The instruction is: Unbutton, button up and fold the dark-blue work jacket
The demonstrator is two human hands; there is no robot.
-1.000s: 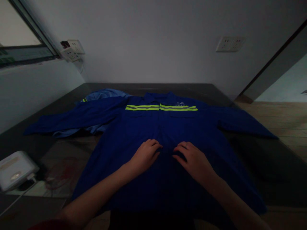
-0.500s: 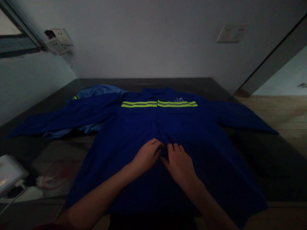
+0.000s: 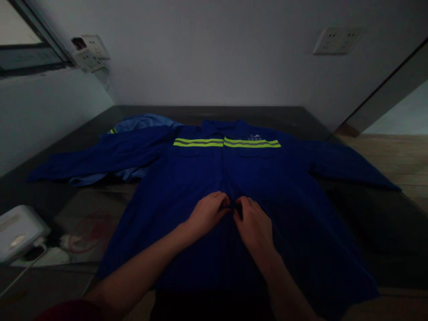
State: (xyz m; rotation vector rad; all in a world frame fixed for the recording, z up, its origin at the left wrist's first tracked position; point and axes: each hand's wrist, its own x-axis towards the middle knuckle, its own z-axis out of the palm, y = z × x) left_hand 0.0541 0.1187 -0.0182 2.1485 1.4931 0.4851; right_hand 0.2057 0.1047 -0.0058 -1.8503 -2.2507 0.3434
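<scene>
A dark blue work shirt (image 3: 200,178) with a yellow reflective band across the chest lies flat, front up, on a dark table (image 3: 368,209), sleeves spread to both sides. My left hand (image 3: 207,213) and my right hand (image 3: 252,225) meet at the shirt's front opening, about mid-height. Both hands have their fingers curled and pinched on the two edges of the placket, fingertips almost touching each other.
A lighter blue garment (image 3: 140,125) lies under the left sleeve at the back left. A white box (image 3: 18,232) with a cable sits at the table's left front. Wall sockets (image 3: 88,51) hang at the left corner. A wooden floor (image 3: 397,156) shows to the right.
My right hand has moved left until its fingertips meet the left hand's at the shirt's front opening. Its fingers went from spread flat to pinched on the cloth.
</scene>
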